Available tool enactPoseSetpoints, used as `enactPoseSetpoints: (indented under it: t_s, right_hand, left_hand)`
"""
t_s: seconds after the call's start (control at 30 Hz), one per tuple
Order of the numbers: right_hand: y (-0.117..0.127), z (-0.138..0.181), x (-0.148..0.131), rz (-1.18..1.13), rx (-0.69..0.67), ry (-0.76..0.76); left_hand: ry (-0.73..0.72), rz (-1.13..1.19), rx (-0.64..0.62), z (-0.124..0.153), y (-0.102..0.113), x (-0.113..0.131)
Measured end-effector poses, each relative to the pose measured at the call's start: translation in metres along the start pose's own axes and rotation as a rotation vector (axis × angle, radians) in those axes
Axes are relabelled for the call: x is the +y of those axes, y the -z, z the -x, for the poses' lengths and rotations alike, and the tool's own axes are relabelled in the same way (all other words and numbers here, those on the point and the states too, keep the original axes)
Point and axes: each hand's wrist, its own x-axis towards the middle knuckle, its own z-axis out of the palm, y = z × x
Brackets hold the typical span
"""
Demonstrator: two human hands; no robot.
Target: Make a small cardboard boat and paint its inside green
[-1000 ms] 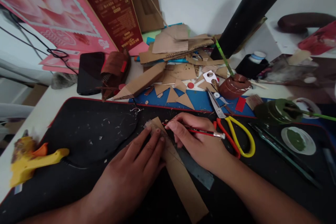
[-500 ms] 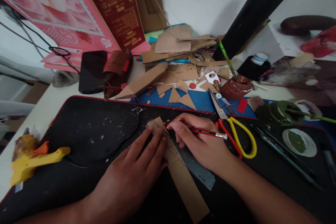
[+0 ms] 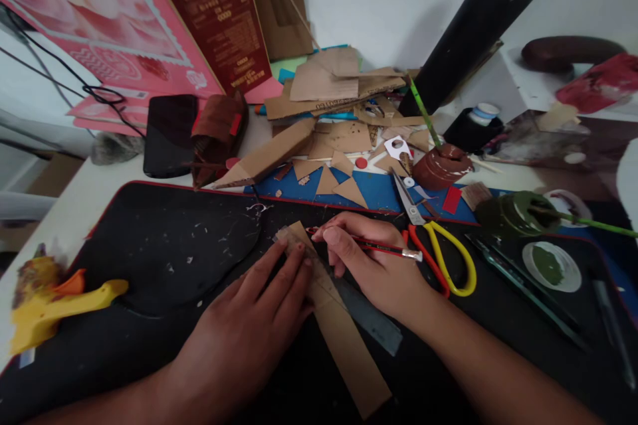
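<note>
pencil (image 3: 383, 250) still just beside left hand (image 3: 249, 325)

No text can be read clearly. The dark red box (image 3: 219, 13) leaning against the wall bears rows of gold print, too blurred to make out. A line of dark lettering runs along a cardboard sheet (image 3: 323, 105) in the pile, also illegible. The red pencil (image 3: 371, 248) shows tiny marks, too small to tell.

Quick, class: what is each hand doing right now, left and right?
Left hand: open, flat, fingers pressing the ruler onto the cardboard strip.
Right hand: closed, holding the pencil.
</note>
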Motion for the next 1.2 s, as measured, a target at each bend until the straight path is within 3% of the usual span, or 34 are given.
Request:
enactPoseSetpoints:
  t_s: [0.27, 1.2]
  right_hand:
    - [-0.004, -0.003, 0.005, -0.108, -0.008, -0.098]
    - [-0.008, -0.011, 0.002, 0.007, -0.058, -0.116]
  left_hand:
    - [0.008, 0.000, 0.038, -0.002, -0.001, 0.003]
    - [0.025, 0.031, 0.032, -0.001, -0.004, 0.006]
